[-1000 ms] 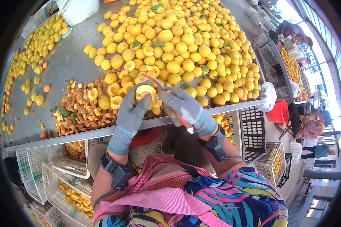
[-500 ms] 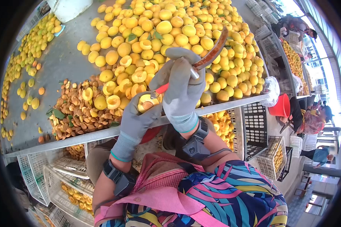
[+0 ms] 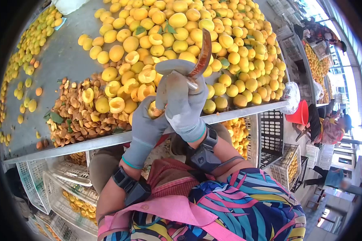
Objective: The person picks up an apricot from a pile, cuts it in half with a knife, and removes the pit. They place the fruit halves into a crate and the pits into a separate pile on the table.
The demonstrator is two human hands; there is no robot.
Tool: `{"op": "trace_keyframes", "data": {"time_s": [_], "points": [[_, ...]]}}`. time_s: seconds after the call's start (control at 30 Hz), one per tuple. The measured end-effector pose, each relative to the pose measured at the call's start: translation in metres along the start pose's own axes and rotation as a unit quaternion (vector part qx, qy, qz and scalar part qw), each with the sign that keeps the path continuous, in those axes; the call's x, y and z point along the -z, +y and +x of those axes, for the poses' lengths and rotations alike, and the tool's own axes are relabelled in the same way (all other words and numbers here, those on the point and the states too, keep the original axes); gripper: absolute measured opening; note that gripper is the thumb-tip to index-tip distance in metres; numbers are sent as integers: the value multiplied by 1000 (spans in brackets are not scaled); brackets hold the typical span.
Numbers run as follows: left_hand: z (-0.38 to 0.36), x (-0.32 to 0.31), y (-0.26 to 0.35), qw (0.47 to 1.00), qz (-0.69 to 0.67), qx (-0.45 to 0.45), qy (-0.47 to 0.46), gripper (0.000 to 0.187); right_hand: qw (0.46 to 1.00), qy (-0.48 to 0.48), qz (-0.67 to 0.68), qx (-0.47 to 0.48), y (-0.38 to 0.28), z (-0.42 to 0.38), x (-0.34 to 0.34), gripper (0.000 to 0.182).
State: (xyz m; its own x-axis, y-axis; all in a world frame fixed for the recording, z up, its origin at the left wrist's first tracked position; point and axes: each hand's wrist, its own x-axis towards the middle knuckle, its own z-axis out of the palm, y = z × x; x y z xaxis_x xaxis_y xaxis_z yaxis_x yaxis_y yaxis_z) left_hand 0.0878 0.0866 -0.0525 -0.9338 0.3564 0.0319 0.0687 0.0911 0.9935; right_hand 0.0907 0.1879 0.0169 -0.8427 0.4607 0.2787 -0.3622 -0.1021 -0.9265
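My left hand, in a grey glove, is closed around an apricot above the table's front edge. Close against it, my gloved right hand grips a curved knife, whose stained, brownish blade points up and away from me. The knife's handle is mostly hidden by my fingers, and so is much of the apricot. Just beyond my hands lie several split apricot halves. A large heap of whole yellow apricots spreads behind them. To the left sits a pile of brown apricot pits.
The metal table has a raised front rim. Greener apricots lie at its far left. Below stand crates of apricot halves, a black crate and white crates. A red bucket is at right; other people work beyond.
My right hand has come down and slightly left, closer over the apricot in my left hand. The knife blade has swung more upright, and its red handle no longer shows.
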Motion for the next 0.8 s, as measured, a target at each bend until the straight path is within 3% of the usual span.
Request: {"op": "trace_keyframes", "data": {"time_s": [0.07, 0.2, 0.27, 0.4, 0.47, 0.57, 0.63, 0.67, 0.77, 0.8], "points": [[1, 1, 1, 1000, 5, 5, -6, 40, 997, -15, 72, -4, 5, 3, 1, 20], [1, 1, -1, 1000, -4, 12, -16, 40, 996, -20, 61, -59, 5, 9, -1, 22], [1, 1, -1, 1000, -18, 9, -18, 40, 988, -117, 54, -81, 4, 12, 0, 22], [3, 5, -7, 998, 12, 6, -63, 40, 977, -145, 99, -118, 4, 19, -4, 20], [5, 8, -10, 995, 32, 0, -95, 40, 959, -253, 45, -116, 4, 26, 0, 20], [6, 9, -7, 992, 10, 18, -123, 37, 947, -298, 36, -115, 3, 31, -2, 22], [7, 12, 2, 984, -92, 49, -143, 35, 939, -298, 87, -149, 2, 32, 0, 23], [7, 13, 3, 984, -91, 50, -142, 35, 927, -295, 138, -185, 2, 32, 2, 25], [13, 18, 10, 974, -105, 91, -178, 36, 923, -284, 192, -174, 6, 34, 4, 26], [16, 21, 17, 961, -89, 145, -216, 38, 923, -284, 192, -174, 9, 35, 5, 26]]}}
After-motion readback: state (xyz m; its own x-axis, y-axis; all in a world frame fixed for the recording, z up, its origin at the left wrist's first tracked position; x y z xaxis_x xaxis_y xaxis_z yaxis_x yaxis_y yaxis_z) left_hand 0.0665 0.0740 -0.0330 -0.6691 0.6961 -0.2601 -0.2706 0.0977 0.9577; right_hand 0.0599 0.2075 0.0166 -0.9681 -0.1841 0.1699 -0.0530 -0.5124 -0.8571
